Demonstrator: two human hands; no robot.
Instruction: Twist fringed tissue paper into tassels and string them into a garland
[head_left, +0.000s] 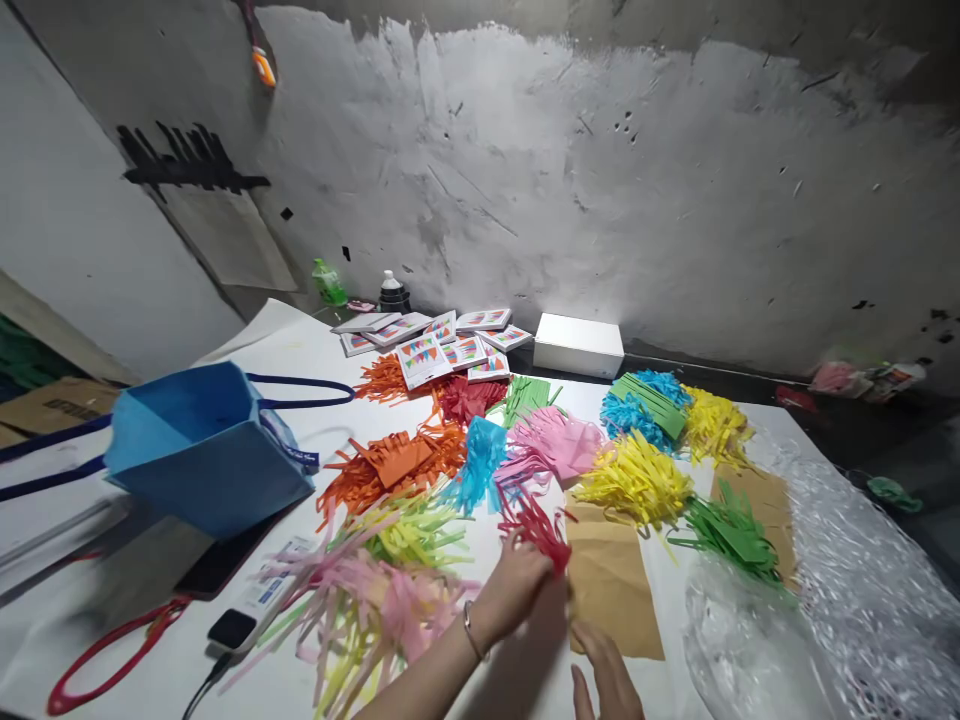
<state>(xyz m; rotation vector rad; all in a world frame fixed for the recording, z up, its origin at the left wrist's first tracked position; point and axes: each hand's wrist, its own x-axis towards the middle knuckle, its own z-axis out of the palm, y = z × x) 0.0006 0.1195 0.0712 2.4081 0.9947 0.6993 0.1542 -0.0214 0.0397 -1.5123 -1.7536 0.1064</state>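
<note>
My left hand (519, 578), with a silver bracelet at the wrist, is closed on a red fringed paper tassel (546, 535) above the white table. At the lower edge, my right hand (606, 672) has its fingers apart beside a flat brown paper bag (611, 585), fingertips at its left edge. Pink fringed paper (559, 445) and a blue tassel (480, 462) lie just beyond my left hand. To its left are orange tassels (401, 460) and a loose heap of pale pink and yellow strips (397, 600). Yellow fringe (636, 482) lies past the bag.
A blue tote bag (202, 450) stands at left, near red-handled scissors (112, 650) and a cabled device (232, 630). Printed packets (424, 360) and a white box (577, 345) are at the back. Clear plastic (757, 640) and green fringe (735, 540) lie at right.
</note>
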